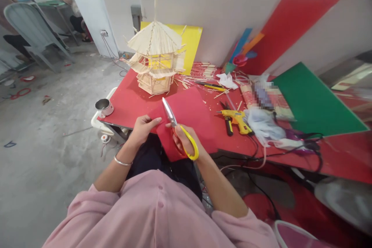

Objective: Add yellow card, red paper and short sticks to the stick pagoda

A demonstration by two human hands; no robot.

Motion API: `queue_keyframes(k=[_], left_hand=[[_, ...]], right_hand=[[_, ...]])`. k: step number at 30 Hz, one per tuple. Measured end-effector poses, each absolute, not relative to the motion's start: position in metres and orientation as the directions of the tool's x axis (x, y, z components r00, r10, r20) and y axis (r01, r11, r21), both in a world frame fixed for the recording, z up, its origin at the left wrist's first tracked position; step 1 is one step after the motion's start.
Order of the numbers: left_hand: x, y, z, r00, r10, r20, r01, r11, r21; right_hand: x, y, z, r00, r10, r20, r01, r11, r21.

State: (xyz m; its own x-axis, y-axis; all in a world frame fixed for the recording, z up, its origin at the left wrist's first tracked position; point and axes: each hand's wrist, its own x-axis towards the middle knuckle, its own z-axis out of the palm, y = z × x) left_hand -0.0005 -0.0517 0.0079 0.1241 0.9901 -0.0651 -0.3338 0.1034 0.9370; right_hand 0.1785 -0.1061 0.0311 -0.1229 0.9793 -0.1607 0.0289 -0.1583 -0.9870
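Holding scissors (169, 111), silver-bladed; plain red sheet (190, 106)

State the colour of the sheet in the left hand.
Red; the sheet shows in the head view, the only one.

Counter (123, 99): red-topped, set along the wall (209, 4)
Wall: off-white and plain, broken by a faint vertical seam near the pillar (87, 11)
Pillar: white, left of the counter, with a power socket (104, 33) low on its face and cords (110, 45) trailing down to the floor (66, 89)
Floor: bare grey concrete, stained, with small scraps scattered about
Plastic chair (26, 21): pale grey-green, rounded back, far left
Green-topped table (52, 4): thin-legged, just beyond the plastic chair
Light: soft and even
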Motion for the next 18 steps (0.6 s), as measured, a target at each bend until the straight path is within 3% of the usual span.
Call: queue_keyframes(k=[5, 9, 13, 16, 18], left_hand=[[0.005, -0.032, 0.036, 0.046, 0.998, -0.039, -0.328, 0.052, 0.943], [0.046, 0.007, 0.074, -0.034, 0.976, 0.217, -0.327, -0.216, 0.920], [0.117, 0.063, 0.117, -0.176, 0.874, 0.453, -0.366, -0.485, 0.794], [0.175, 0.113, 0.148, -0.297, 0.802, 0.519, -0.489, -0.594, 0.638], [0.209, 0.146, 0.156, -0.314, 0.810, 0.495, -0.506, -0.584, 0.634]], right_hand=[[0.215, -0.130, 0.054, 0.099, 0.994, -0.049, 0.154, -0.064, -0.986], [0.246, -0.140, 0.056, 0.342, 0.937, 0.073, 0.300, -0.036, -0.953], [0.271, -0.135, 0.055, 0.505, 0.853, 0.136, 0.198, 0.039, -0.979], [0.283, -0.133, 0.059, 0.569, 0.808, 0.152, 0.109, 0.109, -0.988], [0.287, -0.134, 0.059, 0.563, 0.815, 0.140, 0.109, 0.095, -0.990]])
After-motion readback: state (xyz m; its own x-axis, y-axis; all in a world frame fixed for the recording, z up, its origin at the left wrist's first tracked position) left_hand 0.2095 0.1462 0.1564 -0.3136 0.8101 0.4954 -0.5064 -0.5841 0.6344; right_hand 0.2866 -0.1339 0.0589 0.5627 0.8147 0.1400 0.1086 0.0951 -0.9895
